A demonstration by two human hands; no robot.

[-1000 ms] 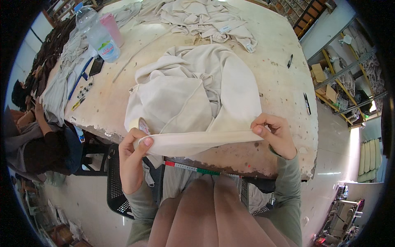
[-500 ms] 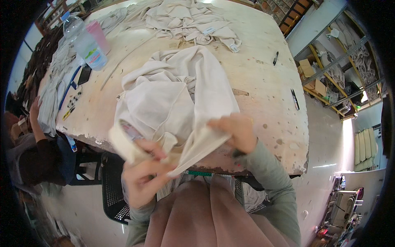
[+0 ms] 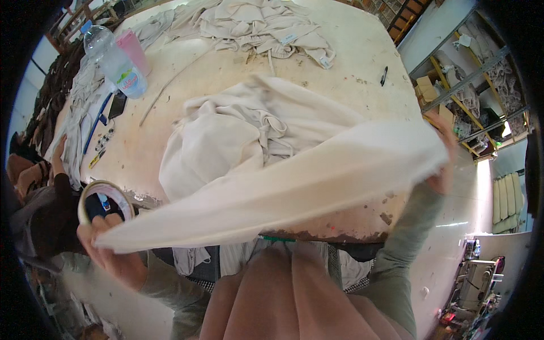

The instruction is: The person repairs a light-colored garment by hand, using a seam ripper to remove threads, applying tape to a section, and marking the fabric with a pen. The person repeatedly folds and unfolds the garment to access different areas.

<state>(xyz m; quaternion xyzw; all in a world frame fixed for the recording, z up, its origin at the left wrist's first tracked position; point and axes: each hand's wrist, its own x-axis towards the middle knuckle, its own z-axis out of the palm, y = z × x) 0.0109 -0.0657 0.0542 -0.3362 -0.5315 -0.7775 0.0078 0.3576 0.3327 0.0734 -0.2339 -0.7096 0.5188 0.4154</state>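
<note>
Cloth [image 3: 283, 184] spans both hands, long axis roughly 8:30–2:30. Left hand [image 3: 116, 255] pinches its 8:30 end, tape [image 3: 120, 195] at the fingers; right hand [image 3: 445, 153], blurred, grips toward 2:30.

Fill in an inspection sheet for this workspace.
Surface: pale, stained table with a chipped front edge.
Work items: long off-white cloth, stretched and blurred, with off-white fabric heap behind it; cream ring-shaped roll.
Clutter: clear plastic bottle with blue cap, pink cup, black flat phone-like device, slim yellow tool, black pen.
Hands: left hand grips the cloth's left end, roll at its fingers; right hand, blurred, holds the right end.
Cables: nothing seen for certain.
Surroundings: grey-and-yellow metal shelving at right; person in dark clothing at left.
</note>
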